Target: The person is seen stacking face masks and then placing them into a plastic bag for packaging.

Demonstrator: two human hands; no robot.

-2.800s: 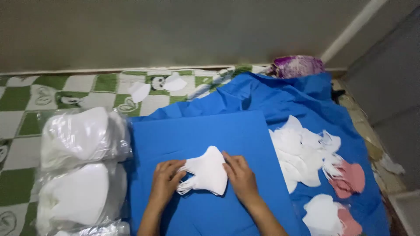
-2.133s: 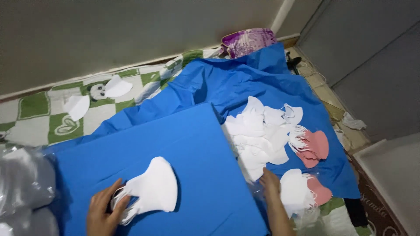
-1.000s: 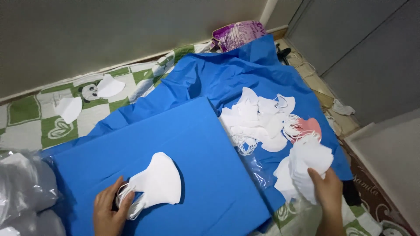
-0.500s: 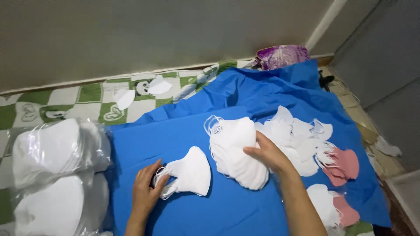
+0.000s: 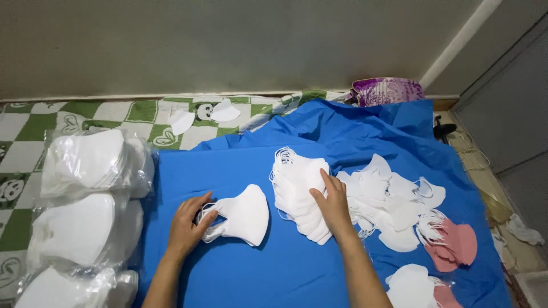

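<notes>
A small stack of white face masks point(image 5: 244, 215) lies on a flat blue board point(image 5: 228, 274). My left hand point(image 5: 188, 223) holds its ear-loop end. My right hand point(image 5: 331, 205) rests on a thick fanned stack of white masks point(image 5: 297, 191) laid on the board just right of the small stack. Both forearms reach in from the bottom edge.
Loose white masks point(image 5: 394, 199) and a few pink ones point(image 5: 454, 242) lie on a blue cloth point(image 5: 371, 131) at the right. Clear bags of packed masks point(image 5: 91, 165) sit at the left on a green checked mat point(image 5: 34, 114). A purple bag point(image 5: 385, 90) leans by the wall.
My right hand fetched a thick stack of white masks from the right pile and set it on the blue board beside the small stack. My left hand stayed put.
</notes>
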